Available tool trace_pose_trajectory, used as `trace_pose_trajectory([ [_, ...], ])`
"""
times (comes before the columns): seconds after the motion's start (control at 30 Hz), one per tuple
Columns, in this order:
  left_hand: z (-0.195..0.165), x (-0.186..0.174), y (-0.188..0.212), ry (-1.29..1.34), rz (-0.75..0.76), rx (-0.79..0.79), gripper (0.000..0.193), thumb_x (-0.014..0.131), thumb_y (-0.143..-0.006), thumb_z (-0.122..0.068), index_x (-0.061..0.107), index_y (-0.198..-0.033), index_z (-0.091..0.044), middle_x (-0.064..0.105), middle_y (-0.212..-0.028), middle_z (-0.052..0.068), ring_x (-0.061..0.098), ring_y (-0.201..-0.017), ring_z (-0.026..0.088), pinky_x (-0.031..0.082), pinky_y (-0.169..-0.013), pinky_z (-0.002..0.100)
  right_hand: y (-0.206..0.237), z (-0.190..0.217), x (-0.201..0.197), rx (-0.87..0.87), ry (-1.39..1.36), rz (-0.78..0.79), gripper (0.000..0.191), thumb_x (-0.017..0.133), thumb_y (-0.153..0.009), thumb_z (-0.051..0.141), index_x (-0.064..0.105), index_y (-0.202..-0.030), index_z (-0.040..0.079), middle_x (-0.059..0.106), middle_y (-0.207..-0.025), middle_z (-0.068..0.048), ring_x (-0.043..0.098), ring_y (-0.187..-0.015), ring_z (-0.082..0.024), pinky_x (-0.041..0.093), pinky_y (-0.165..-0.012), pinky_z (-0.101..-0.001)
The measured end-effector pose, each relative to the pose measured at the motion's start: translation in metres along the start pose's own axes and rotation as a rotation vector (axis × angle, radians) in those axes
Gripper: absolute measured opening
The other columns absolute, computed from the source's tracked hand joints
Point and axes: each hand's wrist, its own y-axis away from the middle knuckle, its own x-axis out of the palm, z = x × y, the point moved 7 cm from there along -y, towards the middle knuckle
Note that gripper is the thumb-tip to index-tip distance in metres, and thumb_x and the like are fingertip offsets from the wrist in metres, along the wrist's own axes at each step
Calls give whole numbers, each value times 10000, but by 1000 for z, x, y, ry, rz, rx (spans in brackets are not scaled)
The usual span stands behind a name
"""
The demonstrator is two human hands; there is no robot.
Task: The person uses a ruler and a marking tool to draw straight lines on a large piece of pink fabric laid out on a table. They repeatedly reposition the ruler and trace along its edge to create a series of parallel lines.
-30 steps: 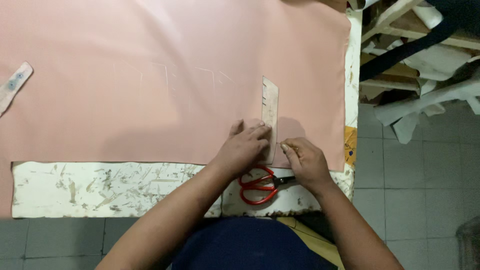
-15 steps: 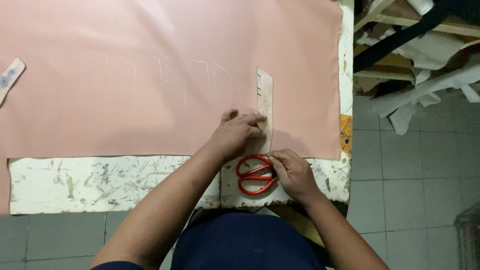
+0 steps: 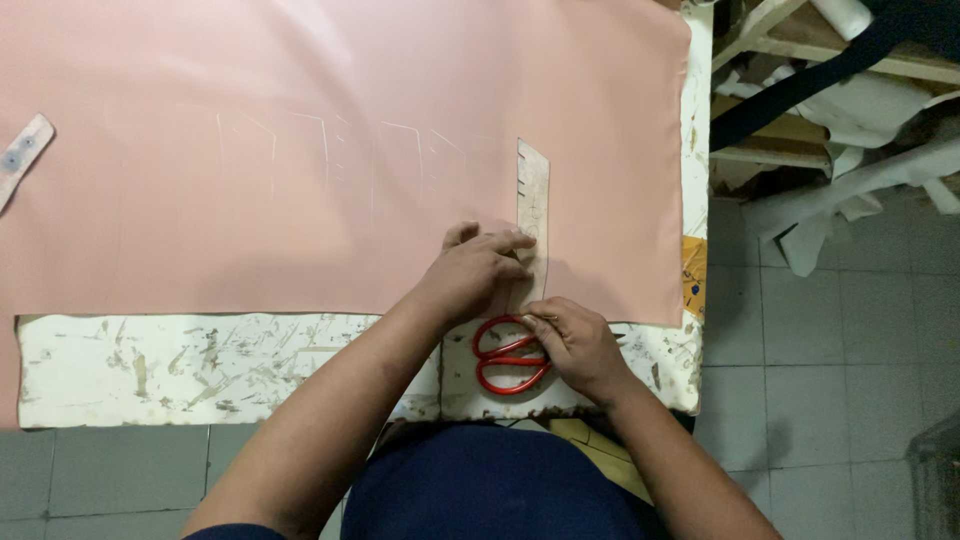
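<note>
1. From up here I look down on a paint-flecked white surface (image 3: 200, 365) over a grey tiled floor (image 3: 820, 350), with a clutter of wooden frames and pale scraps (image 3: 850, 110) at 2 o'clock.
2. Nearest me, the right hand (image 3: 580, 350) lies on the red-handled scissors (image 3: 510, 355) at the surface's near edge. Its fingers are curled over the handles; I cannot tell whether they are through the loops. The scissors look rigid and compact, and I judge they are best taken by the loops.
3. Just beyond, toward 12 o'clock, the left hand (image 3: 480, 270) presses flat on the lower end of a narrow cardboard template (image 3: 532, 215), fingers spread, gripping nothing. The strip looks light and stiff, apt to slide unless pinned from above.
4. Under it spreads the pink sheet (image 3: 300, 130), thin, limp, smooth and faintly marked with outlines; I judge it would wrinkle if pulled from one corner.
5. Far off at 10 o'clock lies a small pale strip (image 3: 22, 155).
</note>
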Motion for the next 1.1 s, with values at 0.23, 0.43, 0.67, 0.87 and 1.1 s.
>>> trace_pose_trajectory([
  [0.23, 1, 0, 1, 53, -35, 16, 265, 673, -826, -166, 810, -1023, -279, 605, -1435, -41, 467, -1393, 119, 178, -1182, 508, -6, -1, -1, -58, -45, 14, 174, 639, -976, 127, 727, -1084, 22, 757, -993, -101, 759, -850, -197, 610, -773, -291],
  [0.43, 2, 1, 0, 46, -39, 7, 203, 684, -844, -226, 809, -999, -269, 623, -1413, -33, 497, -1364, 127, 194, -1171, 511, -14, 4, -1, -80, 62, 53, 146, 652, -967, 134, 719, -1050, 35, 739, -966, -114, 743, -840, -237, 592, -759, -327],
  [0.67, 3, 0, -1, 29, -67, -5, 210, 695, -854, -263, 781, -1043, -227, 633, -1389, -31, 518, -1329, 139, 231, -1163, 518, -41, 22, -13, -193, 257, -116, 142, 662, -968, 171, 703, -1025, 48, 715, -969, -127, 701, -856, -300, 561, -770, -377],
  [0.87, 6, 8, -2, -53, -8, 10, 285, 612, -867, -104, 716, -1112, -205, 574, -1474, -32, 478, -1392, 132, 221, -1170, 530, -14, 9, -21, -129, 134, -181, 126, 601, -974, 91, 658, -1081, 55, 648, -1008, -108, 687, -882, -280, 568, -824, -381],
  [1.1, -26, 20, 35, -263, -95, 113, 535, 620, -785, -123, 613, -1319, -153, 502, -1533, 51, 445, -1428, 230, 251, -1167, 499, 36, -42, -5, 147, 379, 34, 498, 783, -775, 197, 600, -1233, 130, 573, -1197, -103, 684, -901, -305, 557, -745, -431],
])
